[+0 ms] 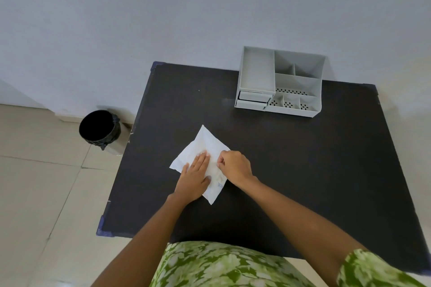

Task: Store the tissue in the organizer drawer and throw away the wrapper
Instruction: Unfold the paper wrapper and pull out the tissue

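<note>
A white tissue pack in its thin wrapper (205, 144) lies flat in the middle of the black table (303, 170), turned like a diamond. My left hand (193, 177) lies flat on the pack's near left part, fingers together, pressing it down. My right hand (235, 165) is at the pack's right edge, with thumb and fingers pinched on the wrapper there. The grey desk organizer (279, 81) stands at the table's far right against the wall. Its two small drawers (254, 99) at the front left are closed.
A bin (100, 128) lined with a black bag stands on the tiled floor left of the table, its mouth open upward. A pale wall runs behind the table. My green patterned clothing fills the bottom of the view.
</note>
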